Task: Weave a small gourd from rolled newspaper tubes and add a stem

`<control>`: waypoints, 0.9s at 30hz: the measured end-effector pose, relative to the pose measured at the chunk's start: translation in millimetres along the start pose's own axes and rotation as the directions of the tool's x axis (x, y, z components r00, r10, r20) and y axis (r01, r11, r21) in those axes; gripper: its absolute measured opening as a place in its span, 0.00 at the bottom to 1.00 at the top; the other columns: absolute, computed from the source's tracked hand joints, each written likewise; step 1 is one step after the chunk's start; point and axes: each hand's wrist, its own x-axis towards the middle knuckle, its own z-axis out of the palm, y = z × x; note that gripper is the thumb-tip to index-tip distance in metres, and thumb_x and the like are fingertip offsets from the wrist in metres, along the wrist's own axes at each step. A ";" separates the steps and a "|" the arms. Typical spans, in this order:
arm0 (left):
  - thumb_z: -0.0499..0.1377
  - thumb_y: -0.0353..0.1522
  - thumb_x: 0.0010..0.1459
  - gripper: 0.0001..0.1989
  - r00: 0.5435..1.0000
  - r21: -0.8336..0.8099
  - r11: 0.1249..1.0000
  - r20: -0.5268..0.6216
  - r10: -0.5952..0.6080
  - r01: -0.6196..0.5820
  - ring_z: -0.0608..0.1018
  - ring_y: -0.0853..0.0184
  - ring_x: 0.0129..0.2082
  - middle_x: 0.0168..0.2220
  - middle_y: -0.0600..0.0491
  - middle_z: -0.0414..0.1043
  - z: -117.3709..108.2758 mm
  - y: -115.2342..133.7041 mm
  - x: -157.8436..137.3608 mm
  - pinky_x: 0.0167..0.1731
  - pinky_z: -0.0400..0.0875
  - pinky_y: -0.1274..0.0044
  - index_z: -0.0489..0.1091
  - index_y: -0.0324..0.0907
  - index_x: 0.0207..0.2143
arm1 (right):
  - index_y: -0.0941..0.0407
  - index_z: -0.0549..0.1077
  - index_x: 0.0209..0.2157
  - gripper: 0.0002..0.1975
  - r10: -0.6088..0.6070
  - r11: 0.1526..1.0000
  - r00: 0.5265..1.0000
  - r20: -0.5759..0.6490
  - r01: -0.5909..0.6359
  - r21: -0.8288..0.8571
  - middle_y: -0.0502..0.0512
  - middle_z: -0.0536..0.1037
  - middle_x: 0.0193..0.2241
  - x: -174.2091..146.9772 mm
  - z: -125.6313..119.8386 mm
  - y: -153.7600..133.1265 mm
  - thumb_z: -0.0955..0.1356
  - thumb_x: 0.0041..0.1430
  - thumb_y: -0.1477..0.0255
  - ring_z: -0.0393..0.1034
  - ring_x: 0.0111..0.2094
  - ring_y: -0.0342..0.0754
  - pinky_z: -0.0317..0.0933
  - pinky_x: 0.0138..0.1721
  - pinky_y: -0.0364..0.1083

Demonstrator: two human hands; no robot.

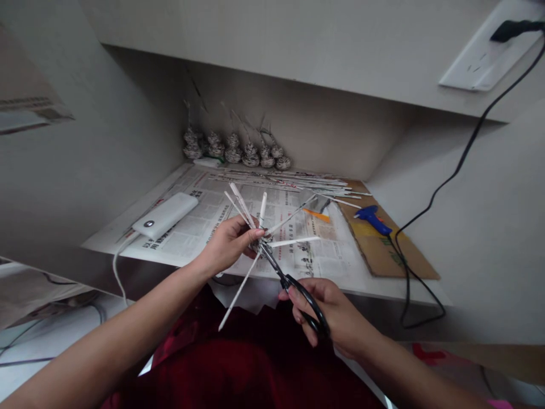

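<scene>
My left hand (232, 241) pinches a small woven piece made of rolled newspaper sticks (293, 242), which spread out from its middle in several directions. One stick points down toward my lap, others point up and right. My right hand (323, 312) is closed around the black handles of a pair of scissors (279, 272). The scissor tips reach into the middle of the woven piece, right beside my left thumb. Whether the blades touch a stick there I cannot tell.
Newspaper (204, 221) covers the desk. Several woven gourds (233, 149) line the back wall, with loose paper sticks (293, 180) before them. A white power bank (166, 216) lies left. At right, a blue glue gun (373, 220) rests on cardboard (395, 258), its black cord (457, 165) running to a wall socket (481, 62).
</scene>
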 end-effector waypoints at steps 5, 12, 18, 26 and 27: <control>0.60 0.36 0.54 0.10 1.000 0.004 1.000 -0.007 -0.003 0.003 0.75 0.71 0.25 0.29 0.53 0.71 -0.1 0.0 -0.3 0.21 0.78 0.78 0.68 0.37 0.34 | 0.60 0.69 0.29 0.22 0.007 1.000 1.000 0.017 -0.007 0.010 0.47 0.70 0.18 -1.5 0.9 0.7 0.72 0.49 0.53 0.58 0.09 0.33 0.45 0.13 0.37; 0.61 0.36 0.53 0.11 1.000 0.006 1.000 -0.016 0.006 -0.006 0.75 0.71 0.25 0.29 0.53 0.71 -0.3 -1.6 -0.5 0.21 0.77 0.79 0.68 0.37 0.34 | 0.60 0.70 0.29 0.22 -0.003 1.000 1.000 0.011 0.003 -0.005 0.48 0.70 0.18 -1.5 -0.1 -2.1 0.71 0.49 0.53 0.59 0.10 0.33 0.44 0.13 0.38; 0.62 0.37 0.53 0.11 1.000 0.009 1.000 -0.005 0.020 -0.020 0.75 0.71 0.24 0.28 0.54 0.71 1.0 -4.0 -0.6 0.22 0.77 0.79 0.68 0.38 0.33 | 0.61 0.71 0.30 0.24 -0.001 1.000 1.000 -0.003 0.001 -0.002 0.48 0.70 0.19 -0.7 2.0 -0.8 0.71 0.49 0.52 0.59 0.10 0.33 0.42 0.13 0.38; 0.61 0.38 0.53 0.12 1.000 0.001 1.000 -0.014 0.009 -0.009 0.75 0.71 0.25 0.28 0.54 0.70 1.0 -2.2 -1.4 0.22 0.78 0.78 0.67 0.38 0.33 | 0.61 0.71 0.32 0.22 -0.018 1.000 1.000 -0.008 0.018 0.025 0.47 0.69 0.19 -3.8 2.1 4.3 0.69 0.53 0.53 0.58 0.10 0.33 0.42 0.13 0.38; 0.61 0.38 0.53 0.12 1.000 0.001 1.000 -0.016 0.008 -0.008 0.75 0.71 0.25 0.28 0.54 0.70 0.5 -2.1 -1.2 0.22 0.78 0.78 0.67 0.38 0.33 | 0.61 0.71 0.33 0.22 -0.020 0.999 1.000 -0.005 0.020 0.028 0.47 0.69 0.19 -4.3 1.3 4.8 0.69 0.54 0.54 0.58 0.10 0.33 0.43 0.13 0.38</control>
